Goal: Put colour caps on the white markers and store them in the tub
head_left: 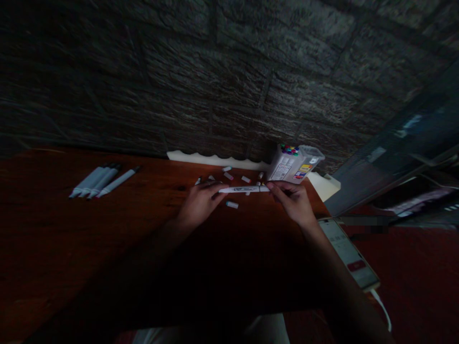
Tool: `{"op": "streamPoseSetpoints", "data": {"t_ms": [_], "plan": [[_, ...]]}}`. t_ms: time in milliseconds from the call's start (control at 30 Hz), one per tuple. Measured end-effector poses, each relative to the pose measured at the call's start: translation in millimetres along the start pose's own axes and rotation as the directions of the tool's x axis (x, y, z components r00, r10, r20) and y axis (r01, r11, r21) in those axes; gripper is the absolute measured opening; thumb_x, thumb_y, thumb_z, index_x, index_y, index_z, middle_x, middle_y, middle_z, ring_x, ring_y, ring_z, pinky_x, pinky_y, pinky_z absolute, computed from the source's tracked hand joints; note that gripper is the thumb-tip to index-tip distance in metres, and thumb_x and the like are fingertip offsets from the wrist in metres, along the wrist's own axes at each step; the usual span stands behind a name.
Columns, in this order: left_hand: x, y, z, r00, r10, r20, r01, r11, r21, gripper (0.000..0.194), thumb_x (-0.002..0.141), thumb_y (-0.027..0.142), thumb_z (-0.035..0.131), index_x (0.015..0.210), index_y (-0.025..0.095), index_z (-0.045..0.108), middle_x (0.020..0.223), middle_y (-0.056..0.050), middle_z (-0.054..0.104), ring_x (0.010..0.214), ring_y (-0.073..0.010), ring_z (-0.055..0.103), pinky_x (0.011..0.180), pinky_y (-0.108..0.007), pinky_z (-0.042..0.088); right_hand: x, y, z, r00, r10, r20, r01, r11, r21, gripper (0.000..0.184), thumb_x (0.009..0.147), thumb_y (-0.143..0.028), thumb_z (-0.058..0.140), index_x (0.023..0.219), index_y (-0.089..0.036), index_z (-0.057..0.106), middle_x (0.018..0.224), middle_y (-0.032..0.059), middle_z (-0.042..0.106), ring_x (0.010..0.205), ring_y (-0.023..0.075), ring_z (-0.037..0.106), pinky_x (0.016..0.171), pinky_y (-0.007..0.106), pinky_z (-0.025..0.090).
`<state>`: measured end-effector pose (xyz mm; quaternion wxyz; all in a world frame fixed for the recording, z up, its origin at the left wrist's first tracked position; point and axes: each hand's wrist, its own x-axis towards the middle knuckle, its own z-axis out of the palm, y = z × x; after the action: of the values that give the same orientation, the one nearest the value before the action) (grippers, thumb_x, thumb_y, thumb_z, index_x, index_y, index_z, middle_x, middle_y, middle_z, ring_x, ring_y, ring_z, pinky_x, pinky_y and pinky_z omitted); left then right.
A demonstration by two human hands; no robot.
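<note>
A white marker [244,189] is held level above the table, one end in each hand. My left hand [201,201] is closed on its left end. At the other end, the fingers of my right hand [291,199] pinch the tip; whether a cap is there is hidden by them. Loose marker caps lie on the wood around and behind the marker, among them a cap with a teal end [232,205] just in front and a cap with a pink end [228,176] behind. Several uncapped-looking markers [93,181] lie side by side at the left.
A clear plastic case [287,165] of colourful-ended markers stands at the back right, on the wooden table [150,210]. White paper with a wavy edge [218,160] lies along the stone wall [233,86]. A phone [349,253] with a white cable [383,308] rests at the right edge.
</note>
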<state>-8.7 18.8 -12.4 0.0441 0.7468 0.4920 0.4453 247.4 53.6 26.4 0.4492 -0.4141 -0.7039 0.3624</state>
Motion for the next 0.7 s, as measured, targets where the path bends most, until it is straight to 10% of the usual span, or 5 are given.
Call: {"op": "streamPoseSetpoints", "data": {"t_ms": [367, 533, 700], "plan": [[-9, 39, 26.8, 0.992, -0.125, 0.018, 0.126, 0.972, -0.200, 0.008, 0.079, 0.023, 0.069, 0.087, 0.025, 0.069, 0.084, 0.001, 0.074, 0.076, -0.0179, 0.068, 0.071, -0.029, 0.053, -1, -1, 16, 0.998, 0.061, 0.002, -0.060, 0.963, 0.263, 0.021, 0.075, -0.042, 0.073, 0.074, -0.021, 0.070, 0.056, -0.0047, 0.053, 0.048, 0.0077, 0.040, 0.045, 0.023, 0.031], [-14, 44, 38.2, 0.976, -0.214, 0.044, 0.215, 0.913, -0.347, 0.014, 0.075, 0.023, 0.074, 0.088, 0.024, 0.068, 0.085, 0.002, 0.075, 0.074, -0.0166, 0.069, 0.071, -0.027, 0.054, -4, 0, 25, 0.997, 0.060, 0.040, -0.068, 0.968, 0.240, 0.028, 0.073, -0.048, 0.073, 0.077, -0.021, 0.068, 0.073, -0.0008, 0.065, 0.066, 0.0124, 0.055, 0.063, 0.026, 0.045], [-12, 40, 35.1, 0.969, -0.246, 0.030, 0.240, 0.898, -0.368, 0.010, 0.076, 0.022, 0.071, 0.086, 0.023, 0.068, 0.084, 0.001, 0.075, 0.075, -0.0177, 0.070, 0.070, -0.028, 0.055, -4, -1, 36, 0.987, 0.141, 0.082, -0.161, 0.930, 0.332, 0.066, 0.079, -0.079, 0.039, 0.101, -0.023, 0.066, 0.095, 0.0079, 0.069, 0.087, 0.0219, 0.063, 0.077, 0.035, 0.049]]}}
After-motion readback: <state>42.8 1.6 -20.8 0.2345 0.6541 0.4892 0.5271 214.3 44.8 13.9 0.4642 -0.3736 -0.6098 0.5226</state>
